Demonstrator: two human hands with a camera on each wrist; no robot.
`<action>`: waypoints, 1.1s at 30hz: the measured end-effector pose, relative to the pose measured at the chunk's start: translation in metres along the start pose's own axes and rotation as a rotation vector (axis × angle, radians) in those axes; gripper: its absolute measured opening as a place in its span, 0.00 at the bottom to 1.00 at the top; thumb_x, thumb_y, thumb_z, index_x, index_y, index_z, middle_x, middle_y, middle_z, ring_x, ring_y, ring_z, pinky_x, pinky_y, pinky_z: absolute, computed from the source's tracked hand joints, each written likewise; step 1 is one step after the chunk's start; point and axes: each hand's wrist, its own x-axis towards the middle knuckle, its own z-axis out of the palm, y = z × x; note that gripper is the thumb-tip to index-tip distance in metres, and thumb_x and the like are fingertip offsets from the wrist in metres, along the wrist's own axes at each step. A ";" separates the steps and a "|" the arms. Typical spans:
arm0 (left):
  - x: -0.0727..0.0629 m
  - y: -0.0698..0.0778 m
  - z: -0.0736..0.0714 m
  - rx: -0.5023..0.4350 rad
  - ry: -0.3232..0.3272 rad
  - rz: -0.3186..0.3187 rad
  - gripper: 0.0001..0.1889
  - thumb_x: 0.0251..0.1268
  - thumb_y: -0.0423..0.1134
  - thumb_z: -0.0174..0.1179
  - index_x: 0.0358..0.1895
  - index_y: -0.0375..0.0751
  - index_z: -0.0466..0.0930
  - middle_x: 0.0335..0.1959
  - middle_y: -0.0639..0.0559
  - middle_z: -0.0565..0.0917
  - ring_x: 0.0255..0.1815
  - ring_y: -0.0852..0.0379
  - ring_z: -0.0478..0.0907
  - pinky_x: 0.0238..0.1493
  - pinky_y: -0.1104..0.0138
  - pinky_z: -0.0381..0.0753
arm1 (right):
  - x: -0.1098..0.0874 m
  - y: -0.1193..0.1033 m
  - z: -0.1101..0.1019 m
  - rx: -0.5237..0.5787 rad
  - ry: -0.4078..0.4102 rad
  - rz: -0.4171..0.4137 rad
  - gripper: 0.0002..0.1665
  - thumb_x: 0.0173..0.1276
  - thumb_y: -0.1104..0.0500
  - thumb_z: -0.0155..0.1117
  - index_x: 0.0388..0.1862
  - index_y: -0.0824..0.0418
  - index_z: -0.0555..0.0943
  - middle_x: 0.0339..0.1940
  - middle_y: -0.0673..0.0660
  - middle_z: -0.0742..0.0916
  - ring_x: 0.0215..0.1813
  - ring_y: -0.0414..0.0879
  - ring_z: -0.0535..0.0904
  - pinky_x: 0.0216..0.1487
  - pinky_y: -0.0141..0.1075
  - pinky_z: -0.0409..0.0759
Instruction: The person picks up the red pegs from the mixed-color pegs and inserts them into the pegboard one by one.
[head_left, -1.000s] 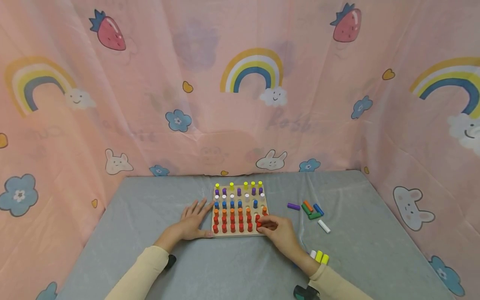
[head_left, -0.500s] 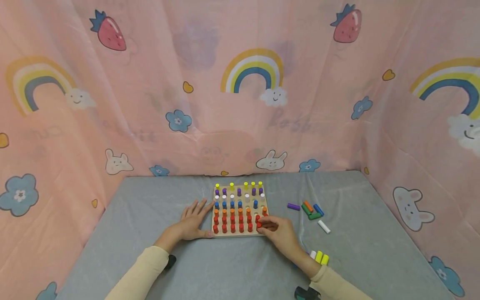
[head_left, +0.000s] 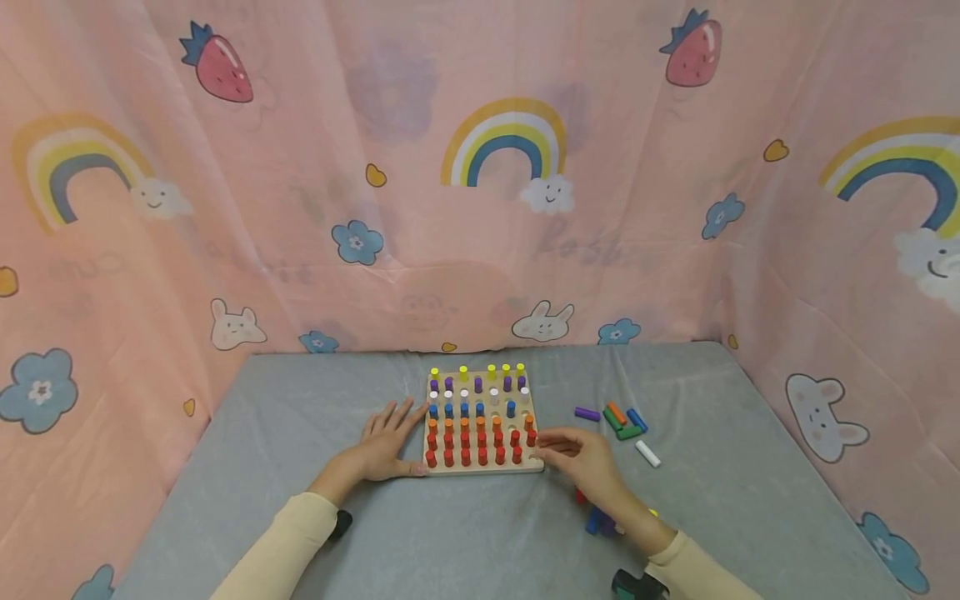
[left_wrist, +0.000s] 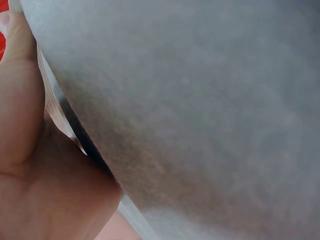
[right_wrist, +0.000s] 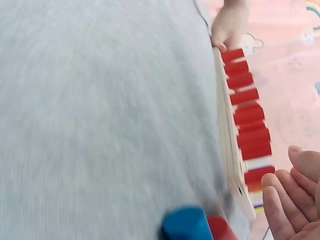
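A wooden pegboard (head_left: 483, 470) lies on the grey cloth, with rows of upright pegs in red, orange, blue, white, purple and yellow. My left hand (head_left: 382, 446) rests at its left side with the fingers spread, the thumb on the near left corner. In the left wrist view, the thumb (left_wrist: 20, 100) lies against the board's edge. Just off the board's right edge is my right hand (head_left: 585, 467), its fingers loosely bent and no peg seen in them. Closest to it in the front row stands a red peg (head_left: 517, 455).
Right of the board lie loose pegs: purple (head_left: 587, 413), orange (head_left: 617, 412), blue (head_left: 637, 419), white (head_left: 648, 453) and two green. More pegs, among them a blue one (head_left: 593, 521) and a red one (head_left: 581, 495), lie partly hidden beneath the right forearm.
My right hand has let go of the red peg at the right of the front row and moved right, off the board. That peg stands upright. The left hand has not moved.
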 end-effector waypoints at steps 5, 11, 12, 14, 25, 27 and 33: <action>-0.001 0.002 -0.001 0.006 -0.010 -0.002 0.58 0.52 0.72 0.61 0.81 0.59 0.38 0.84 0.44 0.39 0.83 0.35 0.32 0.77 0.35 0.34 | -0.001 0.004 -0.016 -0.017 0.002 0.037 0.18 0.61 0.58 0.74 0.49 0.65 0.86 0.43 0.60 0.91 0.41 0.39 0.87 0.42 0.26 0.83; -0.003 0.006 -0.005 -0.003 -0.004 0.014 0.57 0.53 0.72 0.61 0.81 0.58 0.40 0.83 0.40 0.42 0.82 0.32 0.36 0.75 0.33 0.36 | -0.005 0.006 -0.031 -0.032 -0.004 0.111 0.20 0.62 0.58 0.73 0.50 0.66 0.85 0.44 0.61 0.90 0.40 0.41 0.87 0.40 0.26 0.84; -0.003 0.007 -0.005 -0.005 0.001 0.016 0.57 0.52 0.71 0.62 0.81 0.57 0.41 0.82 0.39 0.43 0.82 0.31 0.37 0.75 0.33 0.36 | -0.005 0.007 -0.033 -0.042 -0.001 0.124 0.20 0.61 0.58 0.74 0.50 0.66 0.85 0.43 0.61 0.90 0.39 0.40 0.87 0.39 0.26 0.84; -0.004 0.007 -0.006 0.002 -0.012 0.009 0.57 0.53 0.72 0.61 0.81 0.58 0.39 0.83 0.40 0.41 0.82 0.32 0.35 0.76 0.33 0.35 | -0.008 0.008 -0.037 -0.067 -0.001 0.137 0.20 0.61 0.58 0.74 0.49 0.66 0.85 0.42 0.61 0.91 0.37 0.39 0.86 0.38 0.27 0.83; -0.004 0.009 -0.007 0.007 -0.012 -0.005 0.57 0.53 0.72 0.60 0.81 0.58 0.39 0.83 0.41 0.41 0.82 0.33 0.35 0.76 0.34 0.35 | -0.017 0.022 -0.044 -0.177 -0.008 0.275 0.17 0.58 0.55 0.76 0.43 0.63 0.87 0.34 0.54 0.90 0.30 0.39 0.81 0.31 0.29 0.78; -0.005 0.010 -0.008 0.015 -0.015 -0.014 0.56 0.55 0.70 0.62 0.81 0.57 0.40 0.83 0.41 0.41 0.83 0.33 0.35 0.76 0.34 0.36 | -0.018 0.024 -0.044 -0.187 -0.013 0.289 0.18 0.57 0.54 0.77 0.43 0.63 0.87 0.32 0.52 0.90 0.30 0.39 0.80 0.30 0.29 0.77; -0.006 0.013 -0.010 0.026 -0.017 -0.019 0.55 0.56 0.66 0.64 0.81 0.55 0.41 0.83 0.41 0.42 0.83 0.33 0.36 0.76 0.34 0.38 | -0.023 0.027 -0.041 -0.213 -0.020 0.279 0.21 0.53 0.51 0.80 0.40 0.62 0.87 0.28 0.50 0.88 0.27 0.38 0.79 0.28 0.29 0.76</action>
